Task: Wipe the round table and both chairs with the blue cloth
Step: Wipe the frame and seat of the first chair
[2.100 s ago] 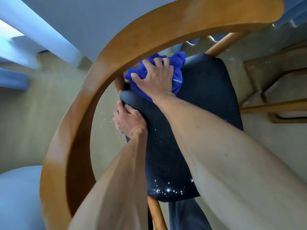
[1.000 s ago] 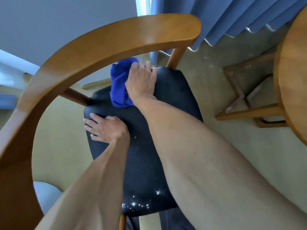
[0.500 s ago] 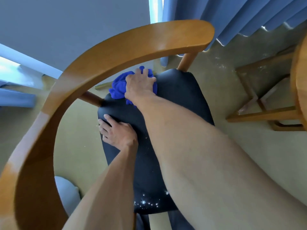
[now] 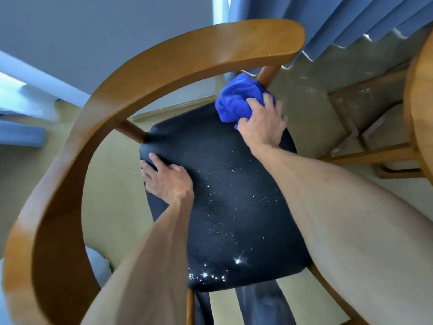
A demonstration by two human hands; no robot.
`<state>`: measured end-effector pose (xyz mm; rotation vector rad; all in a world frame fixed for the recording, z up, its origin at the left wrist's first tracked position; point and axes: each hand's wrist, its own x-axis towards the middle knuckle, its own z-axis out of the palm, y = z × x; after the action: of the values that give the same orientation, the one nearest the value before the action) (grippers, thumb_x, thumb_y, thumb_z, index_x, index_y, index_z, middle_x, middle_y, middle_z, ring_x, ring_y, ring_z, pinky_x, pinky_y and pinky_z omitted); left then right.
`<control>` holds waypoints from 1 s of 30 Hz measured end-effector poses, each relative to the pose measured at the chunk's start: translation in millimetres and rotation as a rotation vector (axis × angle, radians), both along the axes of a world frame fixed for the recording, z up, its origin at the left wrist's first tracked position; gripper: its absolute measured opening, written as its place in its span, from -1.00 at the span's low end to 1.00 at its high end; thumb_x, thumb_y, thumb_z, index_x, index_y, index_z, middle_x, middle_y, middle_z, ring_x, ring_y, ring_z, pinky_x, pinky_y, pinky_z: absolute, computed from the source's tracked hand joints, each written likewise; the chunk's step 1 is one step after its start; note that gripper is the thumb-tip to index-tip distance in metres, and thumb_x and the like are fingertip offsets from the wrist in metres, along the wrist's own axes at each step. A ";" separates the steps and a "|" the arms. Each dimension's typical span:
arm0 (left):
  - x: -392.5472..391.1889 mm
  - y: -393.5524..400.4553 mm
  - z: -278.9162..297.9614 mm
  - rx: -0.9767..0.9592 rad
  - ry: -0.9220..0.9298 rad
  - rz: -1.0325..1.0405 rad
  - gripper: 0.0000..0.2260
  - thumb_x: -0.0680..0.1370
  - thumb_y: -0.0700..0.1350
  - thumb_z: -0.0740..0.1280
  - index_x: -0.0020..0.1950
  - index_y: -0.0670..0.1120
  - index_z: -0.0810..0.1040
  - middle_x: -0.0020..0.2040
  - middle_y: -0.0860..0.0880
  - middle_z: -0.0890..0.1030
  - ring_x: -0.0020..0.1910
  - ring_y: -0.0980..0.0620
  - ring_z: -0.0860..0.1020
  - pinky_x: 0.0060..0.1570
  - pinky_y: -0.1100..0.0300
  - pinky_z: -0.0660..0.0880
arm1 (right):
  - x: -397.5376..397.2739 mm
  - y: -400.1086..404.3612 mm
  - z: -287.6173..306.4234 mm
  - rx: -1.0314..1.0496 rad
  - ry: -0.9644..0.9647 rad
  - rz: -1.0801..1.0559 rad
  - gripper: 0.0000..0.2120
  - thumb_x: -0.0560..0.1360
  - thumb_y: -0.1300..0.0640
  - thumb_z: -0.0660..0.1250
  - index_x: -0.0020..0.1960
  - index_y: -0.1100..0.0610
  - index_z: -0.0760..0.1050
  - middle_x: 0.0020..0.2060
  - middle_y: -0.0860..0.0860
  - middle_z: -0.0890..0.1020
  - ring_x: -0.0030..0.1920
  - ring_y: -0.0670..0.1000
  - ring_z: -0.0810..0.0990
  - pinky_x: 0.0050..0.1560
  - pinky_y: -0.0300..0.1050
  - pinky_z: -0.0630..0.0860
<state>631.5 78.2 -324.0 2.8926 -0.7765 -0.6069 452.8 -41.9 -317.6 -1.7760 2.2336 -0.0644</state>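
Note:
I look down through the curved wooden backrest of a chair onto its dark padded seat, which is flecked with shiny specks. My right hand grips the bunched blue cloth at the seat's far right corner, against a wooden post. My left hand lies on the seat's left edge, fingers curled over the rim. The round wooden table's edge shows at the far right.
Blue curtains hang at the top right over a beige carpet. The table's wooden base stands right of the chair. A grey wall fills the top left. My dark trouser legs show below the seat.
My right hand has swept the blue cloth from the seat's far left corner across to its far right corner by the post. My left hand stays on the seat's left edge.

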 end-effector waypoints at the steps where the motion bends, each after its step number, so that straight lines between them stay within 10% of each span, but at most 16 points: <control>1: 4.2 5.7 0.5 -0.045 0.021 -0.002 -0.53 0.61 -0.14 0.11 0.54 -0.01 0.22 0.57 -0.08 0.14 0.51 -0.11 0.14 0.41 -0.05 0.19 | 0.0 2.4 0.3 -0.004 -0.005 0.013 -0.62 0.35 0.04 0.31 0.17 -0.05 0.52 0.25 0.01 0.45 0.19 0.16 0.40 0.07 0.10 0.41; 17: 57.7 94.1 6.9 -0.002 0.283 0.538 -0.71 0.53 -0.23 0.14 0.13 -0.06 0.58 0.11 -0.16 0.61 0.09 -0.18 0.54 -0.03 0.12 0.38 | 182.5 83.6 5.2 0.153 -0.169 0.357 -0.49 0.37 -0.27 0.38 0.24 -0.06 0.50 0.22 0.12 0.38 0.23 0.20 0.36 0.15 0.10 0.43; 25: 55.5 107.8 4.6 0.061 0.294 0.494 -0.67 0.54 -0.25 0.14 0.26 -0.13 0.51 0.21 -0.18 0.54 0.20 -0.20 0.49 0.10 0.05 0.38 | 209.0 114.6 2.4 0.104 -0.077 0.494 -0.68 0.37 -0.07 0.37 0.09 -0.02 0.50 0.12 0.10 0.42 0.04 0.14 0.39 0.03 0.03 0.31; 30: 40.7 80.2 -1.4 -0.075 0.089 0.034 -0.68 0.52 -0.26 0.14 0.25 -0.13 0.45 0.31 -0.18 0.41 0.24 -0.22 0.41 0.14 -0.05 0.38 | 150.8 93.6 3.9 0.063 0.017 0.389 -0.60 0.32 0.04 0.41 0.14 -0.03 0.46 0.11 0.10 0.42 0.06 0.16 0.39 0.02 0.05 0.29</control>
<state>672.2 158.5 -325.4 2.7841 -0.7203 -0.6820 603.6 51.8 -313.7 -2.1435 1.8378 0.1013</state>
